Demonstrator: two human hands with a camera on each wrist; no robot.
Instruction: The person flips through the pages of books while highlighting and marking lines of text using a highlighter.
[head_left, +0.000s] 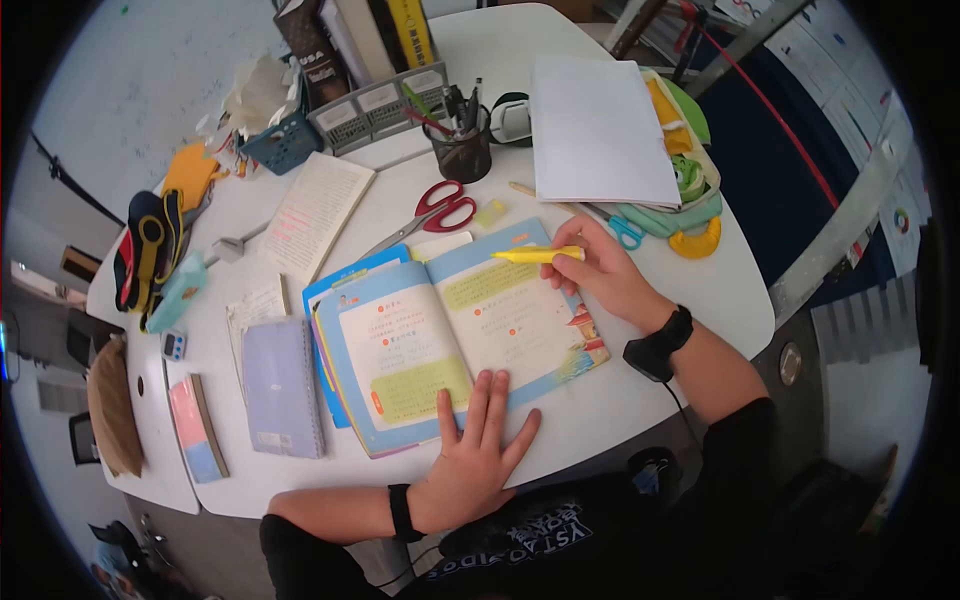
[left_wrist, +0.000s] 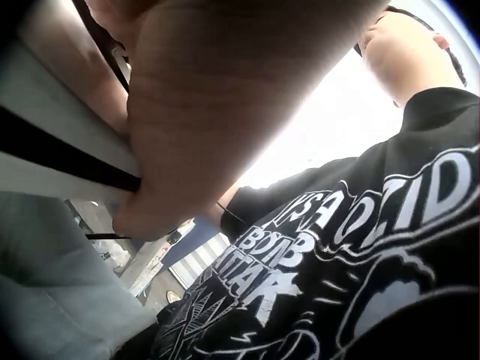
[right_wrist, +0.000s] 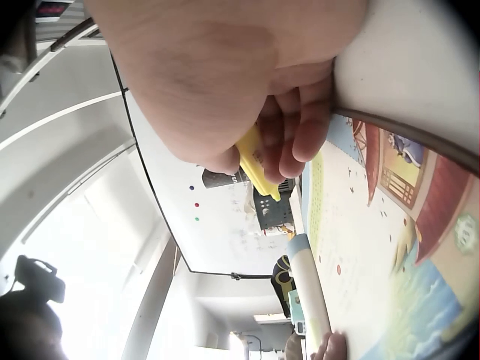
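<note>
An open book lies on the white table, its pages printed with text and green boxes. The left hand rests with fingers spread on the book's lower edge; in the left wrist view this hand shows only as a blurred close surface. Above the right page, the right hand pinches a yellow highlighter, whose tip points left near the page's top. The right wrist view shows the right hand with fingers curled round the yellow highlighter.
Red scissors and a pen cup stand beyond the book. White paper lies at the back right over a pouch. To the left are a purple notebook, a pink-blue book and another open book.
</note>
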